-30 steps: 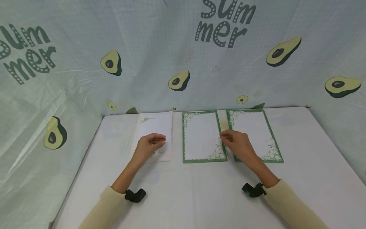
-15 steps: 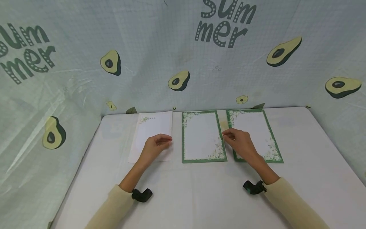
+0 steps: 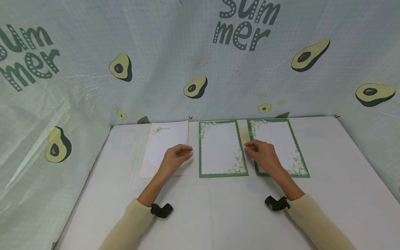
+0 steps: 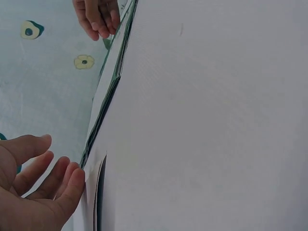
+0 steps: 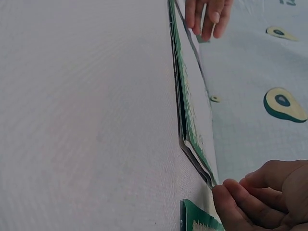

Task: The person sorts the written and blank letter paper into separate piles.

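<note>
Three stacks of paper sheets lie side by side in the head view. A plain white stack (image 3: 168,139) is at left, and green-bordered floral ones stand in the middle (image 3: 218,149) and at right (image 3: 275,135). My left hand (image 3: 175,159) hovers at the right edge of the left stack, its fingers loosely bent with nothing between them. My right hand (image 3: 264,154) overlaps the right stack, fingertips close by the middle stack's right edge. In the right wrist view, that hand's fingertips (image 5: 219,190) are right at a corner of the layered middle stack (image 5: 192,115).
A white cloth covers the table (image 3: 212,211). Behind and at both sides hangs a pale curtain (image 3: 156,52) printed with avocados and lettering. Each forearm bears a small black wrist camera (image 3: 161,210).
My left hand has moved right, from over the left stack to the gap beside the middle stack. The right hand has shifted slightly right. The paper stacks stay in place.
</note>
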The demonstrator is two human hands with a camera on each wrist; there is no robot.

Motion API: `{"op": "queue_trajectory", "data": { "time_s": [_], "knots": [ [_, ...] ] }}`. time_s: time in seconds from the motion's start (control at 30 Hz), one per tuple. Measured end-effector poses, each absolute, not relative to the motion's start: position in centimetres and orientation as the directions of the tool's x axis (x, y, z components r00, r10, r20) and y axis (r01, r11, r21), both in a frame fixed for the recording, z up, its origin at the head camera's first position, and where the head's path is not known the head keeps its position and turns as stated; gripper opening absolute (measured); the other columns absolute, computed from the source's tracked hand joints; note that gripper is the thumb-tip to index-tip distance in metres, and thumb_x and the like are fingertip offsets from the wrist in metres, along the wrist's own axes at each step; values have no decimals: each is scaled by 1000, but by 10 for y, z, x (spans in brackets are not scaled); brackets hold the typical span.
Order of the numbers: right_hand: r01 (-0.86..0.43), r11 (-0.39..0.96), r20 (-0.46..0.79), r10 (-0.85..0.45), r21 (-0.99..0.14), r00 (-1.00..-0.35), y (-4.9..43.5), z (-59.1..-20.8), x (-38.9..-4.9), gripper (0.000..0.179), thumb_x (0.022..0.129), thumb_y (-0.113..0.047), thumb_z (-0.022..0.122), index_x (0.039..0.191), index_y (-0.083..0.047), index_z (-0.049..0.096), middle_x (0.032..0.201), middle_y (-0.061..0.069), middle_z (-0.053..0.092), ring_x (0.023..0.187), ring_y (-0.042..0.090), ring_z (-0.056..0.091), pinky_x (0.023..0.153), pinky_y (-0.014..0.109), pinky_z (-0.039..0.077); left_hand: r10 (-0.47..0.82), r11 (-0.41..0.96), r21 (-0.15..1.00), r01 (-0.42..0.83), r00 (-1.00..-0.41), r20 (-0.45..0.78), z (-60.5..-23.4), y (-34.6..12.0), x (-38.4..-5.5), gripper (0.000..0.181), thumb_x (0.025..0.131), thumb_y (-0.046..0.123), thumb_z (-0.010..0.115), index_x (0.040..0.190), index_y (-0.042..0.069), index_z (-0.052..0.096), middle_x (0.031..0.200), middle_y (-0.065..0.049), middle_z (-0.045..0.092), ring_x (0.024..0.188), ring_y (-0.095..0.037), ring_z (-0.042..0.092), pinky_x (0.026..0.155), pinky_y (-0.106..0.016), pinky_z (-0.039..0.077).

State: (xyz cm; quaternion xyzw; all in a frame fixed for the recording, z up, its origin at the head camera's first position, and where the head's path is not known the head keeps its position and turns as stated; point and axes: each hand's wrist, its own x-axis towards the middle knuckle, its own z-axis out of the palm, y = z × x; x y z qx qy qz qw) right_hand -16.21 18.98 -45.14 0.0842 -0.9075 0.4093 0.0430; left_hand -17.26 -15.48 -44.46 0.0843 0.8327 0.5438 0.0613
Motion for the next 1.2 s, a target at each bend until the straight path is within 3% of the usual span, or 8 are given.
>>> {"op": "queue_trajectory", "data": {
  "time_s": [0.23, 0.53, 0.8, 1.2],
  "knots": [
    [-169, 613, 108, -135, -772, -985, 191, -453, -168, 22, 101, -10, 64, 118, 3, 70, 99, 16, 75, 83, 25, 74, 67, 27, 58, 222, 393, 916, 76, -975, -14, -444, -145, -180, 30, 98, 12, 70, 126, 1, 67, 124, -14, 70, 115, -29, 67, 98, -40, 57],
    [-75, 630, -48, -176, -773, -983, 191, -447, -186, 30, 103, -12, 61, 127, 6, 65, 108, 20, 73, 87, 26, 75, 82, 42, 60, 226, 377, 926, 8, -971, -83, -441, -131, -195, 37, 98, 7, 68, 133, -2, 61, 129, -17, 67, 119, -32, 64, 99, -40, 56],
    [85, 578, -230, -181, -812, -956, 191, -441, -196, 36, 105, -13, 57, 136, 5, 58, 121, 25, 67, 88, 23, 75, 84, 37, 62, 210, 393, 916, -83, -962, -177, -439, -123, -205, 47, 97, 9, 69, 139, -6, 55, 128, -19, 64, 117, -30, 63, 94, -35, 55],
    [102, 563, -234, -168, -820, -958, 191, -441, -196, 35, 105, -11, 57, 135, 6, 59, 120, 25, 67, 89, 23, 74, 80, 33, 62, 212, 371, 925, -86, -962, -174, -439, -120, -209, 42, 97, 5, 68, 136, -6, 59, 123, -20, 64, 114, -30, 64, 91, -32, 57]
  ]
}}
